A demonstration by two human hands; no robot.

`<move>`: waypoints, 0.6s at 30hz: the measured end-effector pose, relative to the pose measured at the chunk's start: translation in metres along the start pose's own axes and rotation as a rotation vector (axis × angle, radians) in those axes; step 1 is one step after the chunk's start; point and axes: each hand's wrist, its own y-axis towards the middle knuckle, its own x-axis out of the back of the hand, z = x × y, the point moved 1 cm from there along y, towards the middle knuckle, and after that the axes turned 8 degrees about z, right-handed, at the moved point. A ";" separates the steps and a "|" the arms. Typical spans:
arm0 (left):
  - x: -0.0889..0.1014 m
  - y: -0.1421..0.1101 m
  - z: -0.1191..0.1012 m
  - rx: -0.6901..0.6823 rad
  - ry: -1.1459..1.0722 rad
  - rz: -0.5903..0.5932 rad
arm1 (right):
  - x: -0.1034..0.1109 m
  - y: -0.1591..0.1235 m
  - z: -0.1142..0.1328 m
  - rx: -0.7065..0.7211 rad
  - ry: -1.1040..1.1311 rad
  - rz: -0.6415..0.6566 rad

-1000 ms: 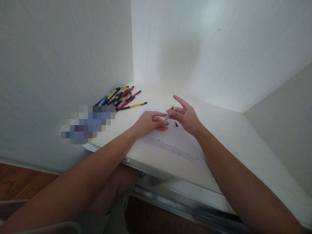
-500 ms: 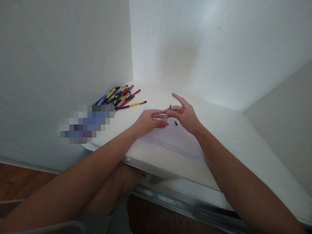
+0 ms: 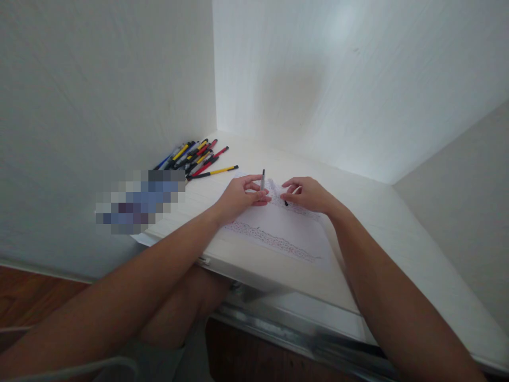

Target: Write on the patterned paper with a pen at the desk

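Observation:
My left hand (image 3: 240, 194) holds a slim clear pen barrel (image 3: 263, 182) upright between its fingers, its dark end pointing up. To the right, my right hand (image 3: 308, 194) is low over the paper, thumb and curved fingers apart. Directly under its fingertips lies a small black pen part (image 3: 286, 203); whether they touch it I cannot tell. Both hands are above a white sheet of paper (image 3: 278, 220) covered in part with rows of small dark marks.
A heap of pens (image 3: 194, 155) in yellow, red, black, blue and grey lies at the back left against the wall. One yellow and black pen (image 3: 217, 172) sticks out toward the paper. A blurred-out patch (image 3: 145, 201) covers the left desk edge. White walls enclose the desk (image 3: 377, 228).
My right hand has left the pen barrel and dropped to the black part on the paper. The barrel stays in my left hand, moved slightly left and more upright.

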 end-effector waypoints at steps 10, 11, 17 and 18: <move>0.002 0.003 0.004 0.002 -0.058 0.042 | 0.000 -0.004 0.005 0.072 -0.113 0.184; 0.003 0.003 0.004 -0.001 -0.070 0.046 | 0.000 -0.004 0.004 0.076 -0.128 0.176; 0.003 0.004 0.006 0.002 -0.143 0.013 | -0.003 -0.004 0.007 0.093 -0.186 0.134; 0.002 0.004 0.006 0.001 -0.149 0.005 | -0.003 -0.004 0.008 0.092 -0.199 0.127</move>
